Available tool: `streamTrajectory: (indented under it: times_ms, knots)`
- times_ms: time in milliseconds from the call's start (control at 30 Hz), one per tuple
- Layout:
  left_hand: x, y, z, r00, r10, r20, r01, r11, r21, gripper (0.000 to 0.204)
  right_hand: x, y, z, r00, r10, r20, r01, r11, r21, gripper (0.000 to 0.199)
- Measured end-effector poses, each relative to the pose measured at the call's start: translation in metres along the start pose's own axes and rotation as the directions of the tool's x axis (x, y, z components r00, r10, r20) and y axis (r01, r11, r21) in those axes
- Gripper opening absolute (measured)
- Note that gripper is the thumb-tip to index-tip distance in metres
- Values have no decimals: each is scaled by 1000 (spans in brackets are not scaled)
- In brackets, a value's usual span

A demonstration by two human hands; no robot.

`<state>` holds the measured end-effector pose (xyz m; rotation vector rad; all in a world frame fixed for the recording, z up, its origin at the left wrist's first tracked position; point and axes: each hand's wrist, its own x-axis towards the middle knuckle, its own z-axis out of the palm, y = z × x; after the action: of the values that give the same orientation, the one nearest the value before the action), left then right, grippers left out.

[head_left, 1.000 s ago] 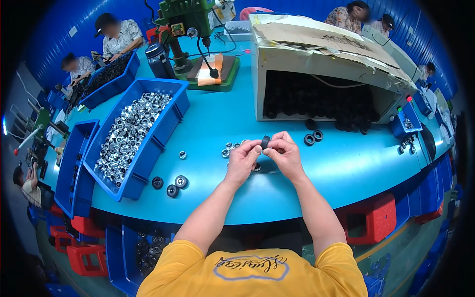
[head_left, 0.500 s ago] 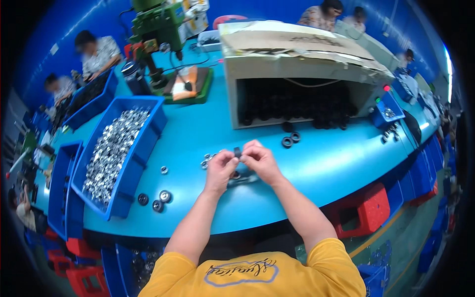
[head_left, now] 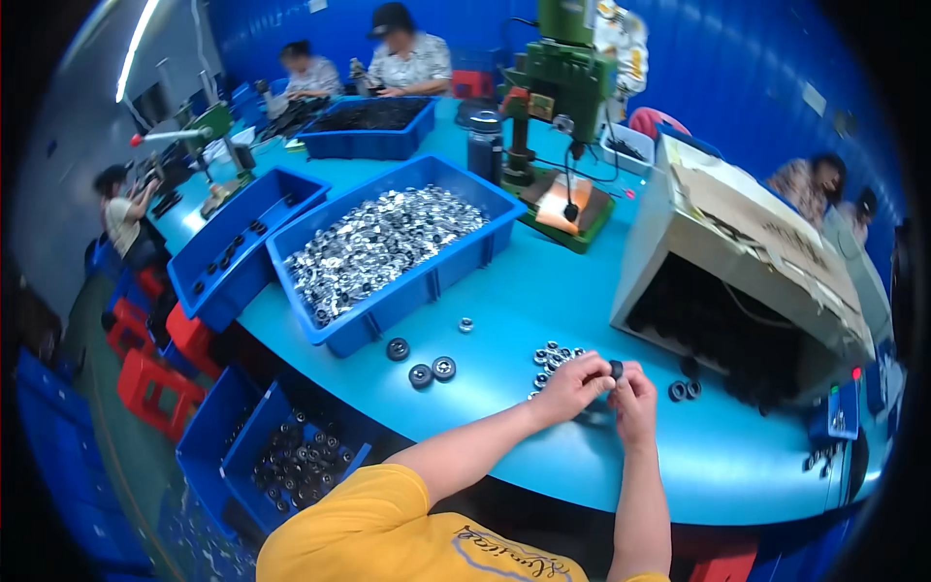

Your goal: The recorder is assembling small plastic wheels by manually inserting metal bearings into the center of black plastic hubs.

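Observation:
Both my hands meet over the teal table (head_left: 543,291) near its front edge. My left hand (head_left: 574,385) and my right hand (head_left: 635,393) pinch one small black round part (head_left: 616,369) between their fingertips. A small heap of silver rings (head_left: 553,359) lies just to the left of my left hand. Two black rings (head_left: 684,390) rest on the table to the right of my right hand.
A blue bin of silver rings (head_left: 388,242) stands at the left, with three loose black wheels (head_left: 422,367) in front of it. A beige box machine (head_left: 747,281) is at the right, a green drill press (head_left: 562,107) behind. Other people sit at the far side.
My head has turned left, so the bins and workers at the left now fill more of the view. My hands stay together on the small black part.

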<state>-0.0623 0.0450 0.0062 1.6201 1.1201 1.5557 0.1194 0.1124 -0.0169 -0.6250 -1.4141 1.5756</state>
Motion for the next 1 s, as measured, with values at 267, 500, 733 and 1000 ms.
streamTrajectory:
  times_ms: [267,500,733,1000]
  knots:
    - [-8,2,3,992,123,-8,-117,962,246,19,2,5,-9,999,29,17,-32,982,188,32]
    - [-9,-5,4,998,-55,-6,54,991,-124,20,0,-7,6,997,-21,69,16,998,67,28]
    - [-6,-7,5,992,-102,69,119,937,-328,18,2,0,-2,995,88,43,-95,975,199,23]
    - [-7,-1,3,983,-168,69,182,896,-406,17,3,-6,6,997,-3,80,-2,998,70,23]
